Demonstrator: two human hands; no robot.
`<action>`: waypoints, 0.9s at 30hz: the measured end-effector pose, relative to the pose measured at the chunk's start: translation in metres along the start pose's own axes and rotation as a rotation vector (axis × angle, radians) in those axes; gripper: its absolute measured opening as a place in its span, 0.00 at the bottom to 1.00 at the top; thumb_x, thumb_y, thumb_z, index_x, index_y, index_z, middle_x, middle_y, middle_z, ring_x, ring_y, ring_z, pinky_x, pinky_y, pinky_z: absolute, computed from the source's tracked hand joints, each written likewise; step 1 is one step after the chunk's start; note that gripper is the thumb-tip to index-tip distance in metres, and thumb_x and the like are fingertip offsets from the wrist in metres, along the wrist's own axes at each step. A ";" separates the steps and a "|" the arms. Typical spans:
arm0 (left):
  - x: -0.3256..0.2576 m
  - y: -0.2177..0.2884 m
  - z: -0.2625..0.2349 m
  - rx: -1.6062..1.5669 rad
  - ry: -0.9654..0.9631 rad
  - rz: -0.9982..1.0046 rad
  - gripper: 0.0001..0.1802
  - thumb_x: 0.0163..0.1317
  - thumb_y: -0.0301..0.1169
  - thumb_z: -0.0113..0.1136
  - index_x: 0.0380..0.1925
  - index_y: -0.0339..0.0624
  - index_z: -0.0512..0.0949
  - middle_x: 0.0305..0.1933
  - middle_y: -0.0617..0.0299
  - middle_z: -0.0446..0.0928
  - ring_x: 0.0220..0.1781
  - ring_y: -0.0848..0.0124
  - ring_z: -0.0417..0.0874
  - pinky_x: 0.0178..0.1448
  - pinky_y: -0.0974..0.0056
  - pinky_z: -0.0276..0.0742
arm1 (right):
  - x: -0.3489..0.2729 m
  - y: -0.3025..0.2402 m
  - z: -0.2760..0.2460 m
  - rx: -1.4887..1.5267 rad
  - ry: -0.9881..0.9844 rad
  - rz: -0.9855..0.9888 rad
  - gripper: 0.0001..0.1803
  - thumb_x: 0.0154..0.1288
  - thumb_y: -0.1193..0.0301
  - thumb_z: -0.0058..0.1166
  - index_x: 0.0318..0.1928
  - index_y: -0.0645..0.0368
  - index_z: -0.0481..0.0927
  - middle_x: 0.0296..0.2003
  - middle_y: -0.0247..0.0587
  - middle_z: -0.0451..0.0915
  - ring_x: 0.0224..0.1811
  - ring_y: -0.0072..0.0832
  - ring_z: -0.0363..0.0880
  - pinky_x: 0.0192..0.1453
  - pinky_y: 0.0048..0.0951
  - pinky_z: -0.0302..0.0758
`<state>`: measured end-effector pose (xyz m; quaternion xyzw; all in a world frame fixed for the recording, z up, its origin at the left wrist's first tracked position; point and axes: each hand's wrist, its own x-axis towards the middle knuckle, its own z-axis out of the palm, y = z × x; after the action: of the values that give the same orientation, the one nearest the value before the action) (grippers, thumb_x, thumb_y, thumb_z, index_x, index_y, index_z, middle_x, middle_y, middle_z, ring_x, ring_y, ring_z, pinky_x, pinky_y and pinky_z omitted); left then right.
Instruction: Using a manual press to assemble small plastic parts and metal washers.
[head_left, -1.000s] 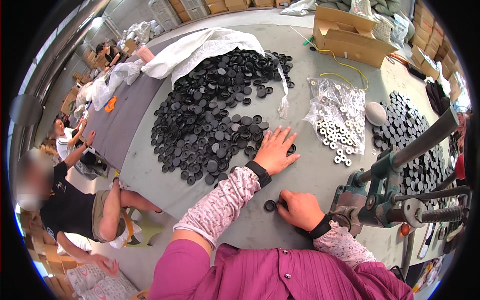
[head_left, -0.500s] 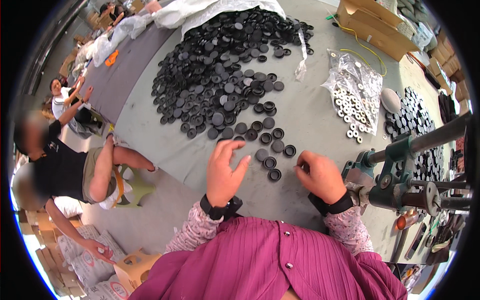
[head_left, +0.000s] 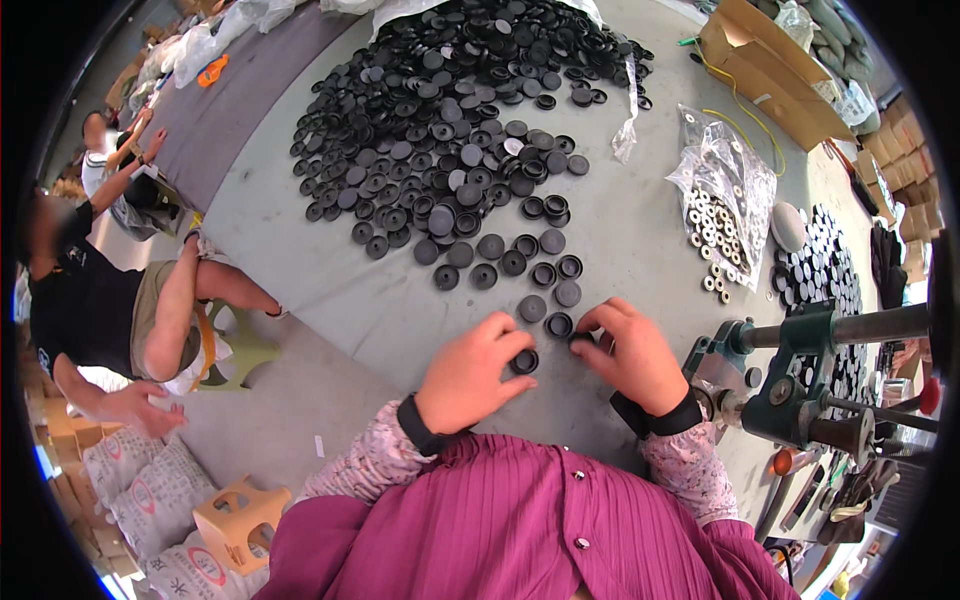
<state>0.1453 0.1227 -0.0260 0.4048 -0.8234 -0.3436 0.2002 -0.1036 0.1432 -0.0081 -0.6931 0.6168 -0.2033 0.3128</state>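
Note:
Near the table's front edge, my left hand [head_left: 472, 372] is closed around a round black cap [head_left: 523, 361], whose hollow side shows between thumb and fingers. Across from it my right hand [head_left: 634, 352] pinches another dark cap, partly hidden by the fingers. Between the hands lies a loose cap [head_left: 558, 324], hollow side up, close to my right fingertips. A few more single caps trail up from there to a large heap of black caps [head_left: 440, 130]. Some lie hollow side up, others show their smooth grey-black tops.
To the right stands a green metal hand press [head_left: 800, 375] with steel rods. Beyond it many flat dark discs [head_left: 825, 265] lie in rows beside a grey stone [head_left: 788, 228]. A clear bag of white rings [head_left: 725, 215] and a cardboard box [head_left: 770, 70] lie farther back. People sit at left.
My left hand has moved right and closed on a cap; before, it was spread and holding nothing. My right hand has taken a cap between its fingers. The view has shifted slightly.

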 end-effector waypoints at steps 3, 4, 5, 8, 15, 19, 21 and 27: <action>0.018 -0.007 -0.013 -0.125 0.056 -0.127 0.12 0.57 0.29 0.72 0.41 0.42 0.83 0.41 0.62 0.77 0.30 0.70 0.78 0.36 0.66 0.75 | 0.022 -0.002 0.005 0.013 0.109 0.036 0.14 0.59 0.70 0.69 0.43 0.61 0.79 0.40 0.49 0.79 0.41 0.52 0.82 0.45 0.46 0.79; 0.030 -0.012 -0.015 -0.057 0.176 -0.076 0.12 0.57 0.29 0.72 0.40 0.41 0.83 0.40 0.62 0.77 0.28 0.70 0.77 0.35 0.66 0.73 | 0.030 -0.005 0.007 -0.053 0.227 0.037 0.14 0.60 0.69 0.68 0.42 0.62 0.79 0.40 0.49 0.79 0.41 0.52 0.82 0.45 0.46 0.79; 0.040 -0.016 -0.016 0.010 0.296 -0.024 0.11 0.57 0.28 0.72 0.40 0.40 0.83 0.39 0.62 0.77 0.26 0.71 0.75 0.33 0.66 0.72 | 0.032 -0.005 0.011 -0.055 0.230 0.039 0.14 0.60 0.69 0.68 0.42 0.62 0.79 0.40 0.49 0.79 0.41 0.52 0.82 0.45 0.46 0.79; 0.066 -0.020 -0.011 0.004 0.316 -0.022 0.15 0.57 0.27 0.72 0.44 0.40 0.82 0.42 0.60 0.76 0.29 0.66 0.76 0.36 0.62 0.74 | 0.040 -0.009 0.018 -0.162 0.223 -0.025 0.13 0.60 0.72 0.67 0.42 0.61 0.78 0.40 0.48 0.79 0.40 0.50 0.81 0.44 0.46 0.78; 0.102 -0.029 -0.011 0.060 0.297 0.000 0.17 0.58 0.27 0.70 0.48 0.40 0.81 0.46 0.55 0.76 0.44 0.53 0.82 0.48 0.55 0.79 | 0.039 -0.002 -0.003 -0.231 0.178 -0.261 0.13 0.56 0.74 0.69 0.41 0.60 0.81 0.43 0.46 0.78 0.42 0.49 0.81 0.45 0.46 0.79; 0.132 -0.033 -0.012 0.094 0.324 -0.025 0.17 0.58 0.27 0.70 0.48 0.40 0.81 0.48 0.55 0.76 0.46 0.52 0.83 0.49 0.53 0.80 | 0.057 -0.009 -0.022 -0.028 0.027 -0.038 0.11 0.60 0.69 0.68 0.39 0.61 0.83 0.43 0.48 0.80 0.41 0.50 0.82 0.46 0.46 0.79; 0.141 -0.042 -0.006 0.119 0.356 0.014 0.17 0.57 0.27 0.70 0.47 0.41 0.81 0.48 0.56 0.76 0.46 0.51 0.83 0.48 0.52 0.80 | 0.089 -0.018 -0.019 -0.070 0.100 -0.036 0.10 0.61 0.69 0.66 0.40 0.61 0.83 0.42 0.48 0.80 0.42 0.51 0.82 0.47 0.46 0.80; 0.140 -0.042 -0.004 0.150 0.202 -0.046 0.15 0.54 0.29 0.72 0.41 0.40 0.81 0.45 0.53 0.76 0.44 0.50 0.82 0.47 0.51 0.80 | 0.151 0.037 -0.010 -0.196 0.232 -0.182 0.13 0.58 0.71 0.67 0.43 0.60 0.83 0.43 0.49 0.80 0.46 0.51 0.82 0.50 0.47 0.80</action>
<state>0.0872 -0.0102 -0.0466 0.4699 -0.8129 -0.2432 0.2434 -0.1142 -0.0083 -0.0420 -0.7450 0.6005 -0.2483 0.1506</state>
